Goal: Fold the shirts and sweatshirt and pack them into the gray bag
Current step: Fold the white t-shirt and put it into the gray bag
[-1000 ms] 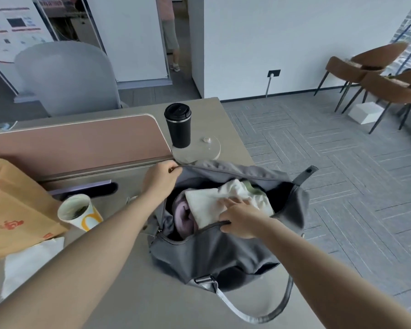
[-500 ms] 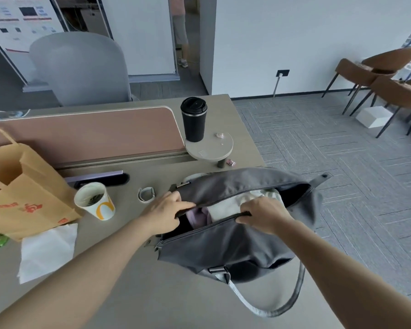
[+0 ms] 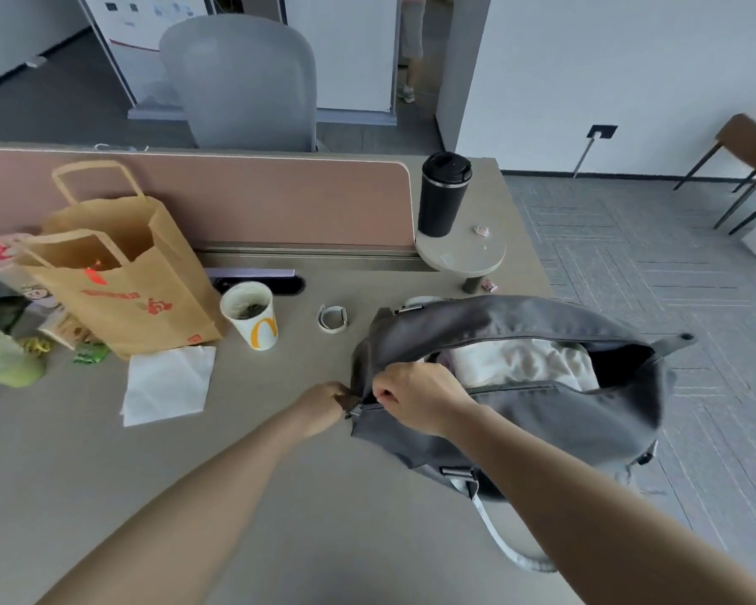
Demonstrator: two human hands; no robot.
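The gray bag [image 3: 555, 417] lies at the desk's right edge, its top zipper open. Inside it I see folded white clothing [image 3: 520, 362] with a bit of pale pink cloth at its left. My left hand [image 3: 324, 401] pinches the bag's left end by the start of the zipper. My right hand [image 3: 415, 397] is curled right beside it, at the zipper's left end, fingers closed on the zipper pull or the fabric there. A light strap [image 3: 498, 534] hangs off the bag toward me.
A brown paper bag [image 3: 123, 277], a paper cup [image 3: 252, 316] and a white napkin [image 3: 167, 384] sit at the left. A black tumbler [image 3: 441, 194] stands on a round shelf [image 3: 476, 257]. A roll of tape [image 3: 333, 318] lies mid-desk. Floor drops off at the right.
Both hands have left the bag's opening and come together at its left end. My right hand let go of the clothes. The view swung left.
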